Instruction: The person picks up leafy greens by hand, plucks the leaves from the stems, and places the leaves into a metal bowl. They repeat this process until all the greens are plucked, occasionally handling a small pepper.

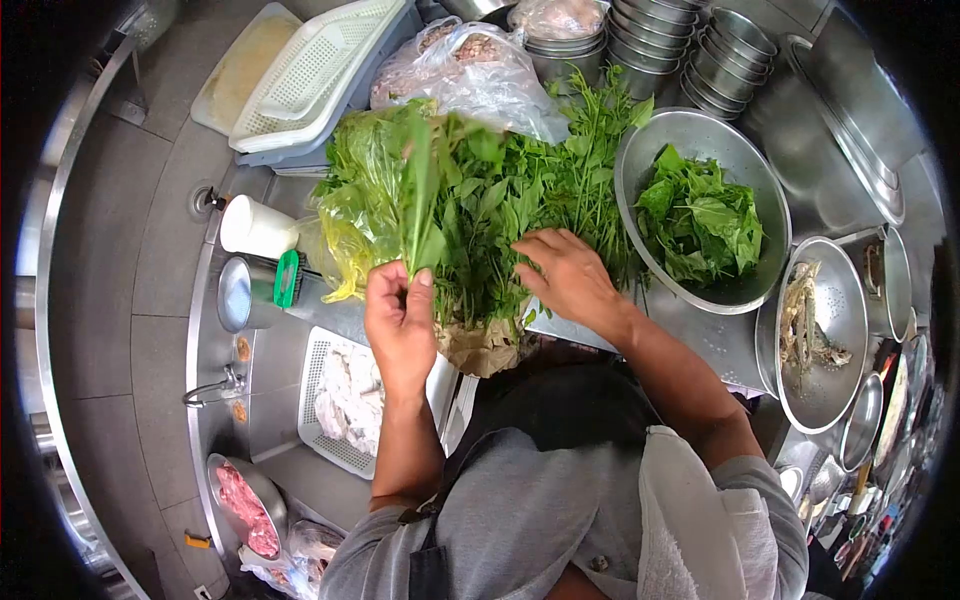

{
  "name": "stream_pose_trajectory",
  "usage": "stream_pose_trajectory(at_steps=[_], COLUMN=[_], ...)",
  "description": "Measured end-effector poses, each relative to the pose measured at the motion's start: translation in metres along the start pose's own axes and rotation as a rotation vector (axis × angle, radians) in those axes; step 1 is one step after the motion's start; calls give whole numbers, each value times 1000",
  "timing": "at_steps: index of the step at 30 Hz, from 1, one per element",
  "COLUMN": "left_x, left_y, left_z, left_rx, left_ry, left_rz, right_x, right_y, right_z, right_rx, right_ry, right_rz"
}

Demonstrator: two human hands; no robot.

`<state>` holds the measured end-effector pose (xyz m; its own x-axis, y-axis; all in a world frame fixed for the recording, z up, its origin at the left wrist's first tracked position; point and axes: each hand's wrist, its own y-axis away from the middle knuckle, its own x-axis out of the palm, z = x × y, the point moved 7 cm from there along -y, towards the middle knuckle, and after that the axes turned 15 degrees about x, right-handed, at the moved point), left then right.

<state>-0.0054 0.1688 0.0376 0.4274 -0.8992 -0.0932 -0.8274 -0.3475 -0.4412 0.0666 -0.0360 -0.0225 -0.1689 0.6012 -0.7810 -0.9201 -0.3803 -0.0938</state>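
Note:
My left hand (402, 325) pinches the lower end of a leafy green stem (420, 205) and holds it upright, its top blurred. Over the right part of a heap of leafy greens (480, 195) is my right hand (575, 280), fingers bent and thumb apart, with nothing seen in it. Brown paper (478, 347) lies under the near end of the heap. Yellowish clear plastic (345, 235) wraps greens on the heap's left. To the right stands a steel bowl (632, 200) with loose picked leaves (700, 215) inside.
A perforated steel bowl (850, 300) with bony scraps sits at the right. Behind the greens are a plastic bag (480, 85), stacked steel pots (650, 40) and white baskets (310, 70). Left are a white tub (255, 225), a faucet (215, 388) and a meat bowl (262, 490).

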Motion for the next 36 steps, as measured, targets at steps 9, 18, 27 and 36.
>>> stream_pose_trajectory(at_steps=[9,18,27,36], left_x=[37,108,119,125], left_y=[-18,17,4,7], left_z=[28,30,20,17], left_rx=[-359,-470,-441,-380], left_ry=[563,713,811,643], left_rz=[-71,161,232,229], right_x=[46,-51,-201,-211], right_y=[14,-14,47,62], right_z=[-19,-9,-130,-183], right_rx=[-178,224,462,637], right_ry=[160,-879,-564,-801], right_rz=[51,145,-577,-537])
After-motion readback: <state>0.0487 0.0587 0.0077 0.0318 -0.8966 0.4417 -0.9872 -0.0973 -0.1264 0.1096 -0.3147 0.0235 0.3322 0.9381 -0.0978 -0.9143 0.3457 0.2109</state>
